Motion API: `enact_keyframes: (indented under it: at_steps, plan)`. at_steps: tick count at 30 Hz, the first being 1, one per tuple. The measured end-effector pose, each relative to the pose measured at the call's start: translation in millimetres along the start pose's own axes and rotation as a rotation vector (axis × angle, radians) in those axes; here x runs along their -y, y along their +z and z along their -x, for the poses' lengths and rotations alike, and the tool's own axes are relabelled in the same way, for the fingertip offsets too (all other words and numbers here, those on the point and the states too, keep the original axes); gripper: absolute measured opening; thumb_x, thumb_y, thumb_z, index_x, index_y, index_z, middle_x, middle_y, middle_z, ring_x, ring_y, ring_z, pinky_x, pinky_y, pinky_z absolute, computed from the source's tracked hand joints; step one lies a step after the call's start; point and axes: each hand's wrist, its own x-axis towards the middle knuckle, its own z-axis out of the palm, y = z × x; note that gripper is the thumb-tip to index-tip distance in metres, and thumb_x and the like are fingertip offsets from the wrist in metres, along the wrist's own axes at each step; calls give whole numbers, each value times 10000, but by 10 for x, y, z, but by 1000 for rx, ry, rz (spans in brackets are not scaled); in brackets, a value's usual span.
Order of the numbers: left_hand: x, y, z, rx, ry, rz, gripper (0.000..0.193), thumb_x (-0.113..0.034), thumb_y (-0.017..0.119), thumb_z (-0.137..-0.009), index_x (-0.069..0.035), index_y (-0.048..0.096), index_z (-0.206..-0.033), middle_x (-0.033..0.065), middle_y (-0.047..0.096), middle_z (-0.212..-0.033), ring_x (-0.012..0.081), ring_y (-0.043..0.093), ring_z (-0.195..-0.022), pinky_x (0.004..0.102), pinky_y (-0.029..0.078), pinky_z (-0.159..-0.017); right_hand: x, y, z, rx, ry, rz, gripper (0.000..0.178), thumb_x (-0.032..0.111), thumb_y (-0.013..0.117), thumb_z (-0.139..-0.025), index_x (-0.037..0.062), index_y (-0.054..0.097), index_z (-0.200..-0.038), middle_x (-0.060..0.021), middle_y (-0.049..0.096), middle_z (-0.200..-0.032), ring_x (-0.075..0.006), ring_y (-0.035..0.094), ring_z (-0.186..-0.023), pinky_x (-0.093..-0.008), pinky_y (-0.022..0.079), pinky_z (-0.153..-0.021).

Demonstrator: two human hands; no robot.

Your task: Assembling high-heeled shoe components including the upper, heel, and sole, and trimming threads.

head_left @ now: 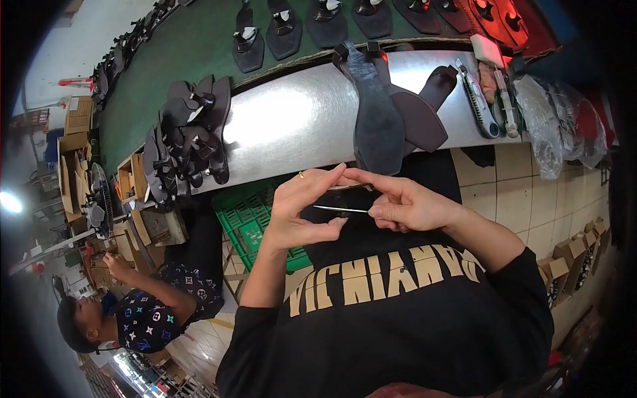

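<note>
In front of my chest, my right hand [419,207] is closed on a thin pointed metal tool [338,209], whose tip points left. My left hand [295,211] curves round in a C shape, its thumb below and its fingers above the tool. Fingertips of both hands meet at the top. Something thin and dark seems to lie in the left hand's grip, but against the black shirt I cannot make it out. Just beyond the hands, a dark grey sandal sole [378,126] lies over the metal table's front edge, overlapping a brown sole [421,121].
On the metal table [285,132] sit piled dark sandals [192,132], a utility knife [479,103] and a clear plastic bag [541,119]. Sandals line the green surface [166,73] behind. A green crate [249,222] stands below; a co-worker [152,305] is at left.
</note>
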Motion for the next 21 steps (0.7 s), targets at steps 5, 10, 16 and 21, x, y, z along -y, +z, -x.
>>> enact_keyframes:
  at_steps: [5,10,16,21]
  plan:
    - [-13,-14,21,64,-71,-6,766,-11,731,-532,9,580,-1283,126,694,-1010,221,670,-926,307,497,-854,-190,-20,-82,-110,-274,153,579,62,461,-965,162,291,-1509,30,516,-691,-28,454,-596,-169,394,-526]
    - [42,59,132,-67,-248,305,735,18,758,-564,35,569,-1275,137,665,-1098,193,638,-1017,316,482,-923,-36,2,-84,-111,-210,153,588,36,469,-957,184,311,-1503,32,512,-655,-26,442,-562,-169,386,-519]
    - [136,132,213,-224,-301,490,736,47,765,-584,79,534,-1281,169,648,-1123,222,629,-1059,337,479,-950,-67,79,-95,50,-121,-164,738,88,521,-945,242,118,-1544,10,511,-642,-37,444,-530,-165,357,-480]
    - [119,64,148,-129,-158,425,792,56,766,-564,89,504,-1311,199,647,-1118,243,638,-1045,341,479,-941,-35,58,-44,102,-115,-270,756,97,523,-955,247,78,-1547,7,491,-638,-37,434,-522,-157,348,-473]
